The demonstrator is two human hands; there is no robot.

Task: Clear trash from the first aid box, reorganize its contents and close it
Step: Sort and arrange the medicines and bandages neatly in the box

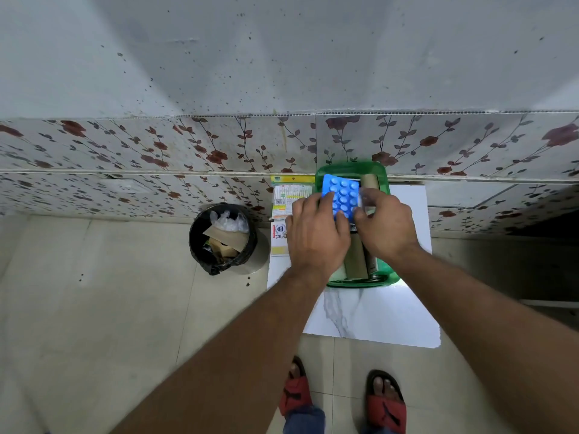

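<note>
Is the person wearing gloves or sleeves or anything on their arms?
No. The left hand and right hand are bare, with no gloves, rings or watch showing. Both forearms are bare too, with no sleeves in view. Lower down you can see red sandals and blue trouser legs.

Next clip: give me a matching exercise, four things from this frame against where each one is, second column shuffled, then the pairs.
Things:
1. blue blister pack of tablets
2. brown cardboard tube
3. round black bin with a liner
4. printed paper packets

Places:
A. on the floor, left of the white table
B. on the table, left of the green plastic box
C. held between the left hand and right hand
D. lying inside the green box

Pairs: 1-C, 2-D, 3-A, 4-B
</note>
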